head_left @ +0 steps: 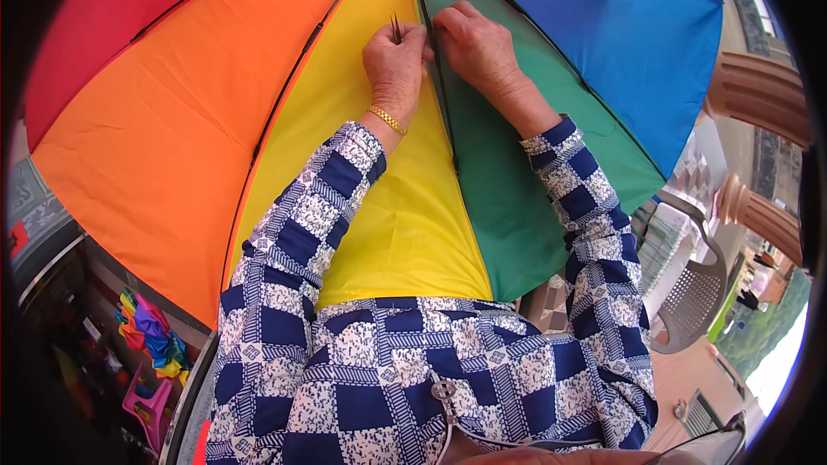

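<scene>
Spread open before me is a large rainbow umbrella (388,207), its inner side showing red, orange, yellow, green and blue panels. Black ribs run along the seams. My left hand (394,65) is closed around a small dark tool (396,28) with two thin pointed tips sticking up; its lower part is hidden in the palm. Beside it, my right hand (476,45) is closed, fingertips pinched at the black rib (444,90) between the yellow and green panels. What those fingertips hold is too small to see. Both hands work close together near this rib.
A grey plastic chair (693,288) stands at the right, near brown columns (762,99). At the lower left lie a folded bundle of multicoloured cloth (155,336) and a pink plastic stool (148,405). The umbrella's lower edge reaches my body.
</scene>
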`<state>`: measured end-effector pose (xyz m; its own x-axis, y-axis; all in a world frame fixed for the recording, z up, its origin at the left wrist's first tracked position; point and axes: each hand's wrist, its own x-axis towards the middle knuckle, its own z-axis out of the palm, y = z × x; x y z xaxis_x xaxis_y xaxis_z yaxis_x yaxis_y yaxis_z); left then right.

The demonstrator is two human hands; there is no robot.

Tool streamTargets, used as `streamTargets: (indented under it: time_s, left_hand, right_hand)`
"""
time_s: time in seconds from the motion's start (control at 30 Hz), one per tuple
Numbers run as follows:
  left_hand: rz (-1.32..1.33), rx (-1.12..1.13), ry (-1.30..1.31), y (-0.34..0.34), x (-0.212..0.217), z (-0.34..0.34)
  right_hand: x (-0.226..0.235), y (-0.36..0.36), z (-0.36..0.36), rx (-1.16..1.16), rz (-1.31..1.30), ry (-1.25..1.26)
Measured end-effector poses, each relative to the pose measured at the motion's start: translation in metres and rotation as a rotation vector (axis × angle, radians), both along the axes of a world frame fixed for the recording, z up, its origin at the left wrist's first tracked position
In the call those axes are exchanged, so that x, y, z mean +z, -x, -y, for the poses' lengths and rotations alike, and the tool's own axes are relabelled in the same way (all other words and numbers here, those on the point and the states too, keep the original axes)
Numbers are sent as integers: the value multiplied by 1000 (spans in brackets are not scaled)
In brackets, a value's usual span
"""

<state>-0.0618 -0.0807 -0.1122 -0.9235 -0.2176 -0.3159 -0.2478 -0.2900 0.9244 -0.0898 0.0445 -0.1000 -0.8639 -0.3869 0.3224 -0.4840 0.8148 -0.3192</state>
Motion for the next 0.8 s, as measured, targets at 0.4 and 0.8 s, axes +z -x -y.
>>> streamTargets:
  time_s: [0.4,0.8]
  left_hand:
    - [57,31,-70,-5,-5,20]
    - [81,-34,-52,-4,-3,17]
  right_hand:
    - [98,2,-267,200,228,2129]
    - [32,-3,-46,-127,210,510]
